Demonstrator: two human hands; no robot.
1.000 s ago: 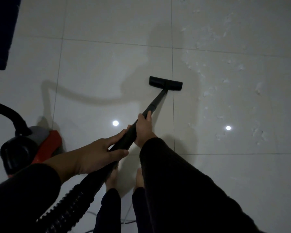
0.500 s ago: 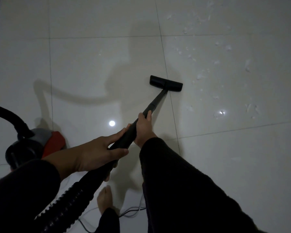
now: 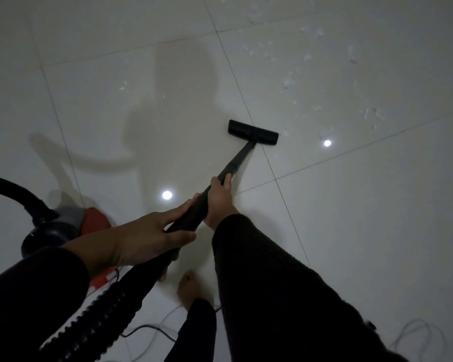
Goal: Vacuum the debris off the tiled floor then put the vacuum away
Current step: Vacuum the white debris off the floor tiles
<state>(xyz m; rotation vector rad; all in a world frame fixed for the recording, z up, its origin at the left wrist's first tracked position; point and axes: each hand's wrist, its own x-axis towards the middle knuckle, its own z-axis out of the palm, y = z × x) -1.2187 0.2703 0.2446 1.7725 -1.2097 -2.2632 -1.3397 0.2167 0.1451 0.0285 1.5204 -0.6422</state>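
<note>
Head view: both hands are wrapped around the black wand (image 3: 236, 163), the right hand (image 3: 220, 199) farther along it and the left hand (image 3: 147, 239) nearer the ribbed hose (image 3: 97, 320). The wand's long axis runs far and right to the floor nozzle (image 3: 253, 132). White debris (image 3: 288, 81) lies scattered farther right, beyond the nozzle. The vacuum body (image 3: 63, 226) sits near left. No readable writing shows.

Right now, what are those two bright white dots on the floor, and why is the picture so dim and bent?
Head view: the dots look like ceiling lamps mirrored in the glossy tiled floor; light is low, so the sleeves and vacuum wand go nearly black; the person's shadow falls ahead, left of the floor nozzle; the wide-angle lens bows the grout lines.
</note>
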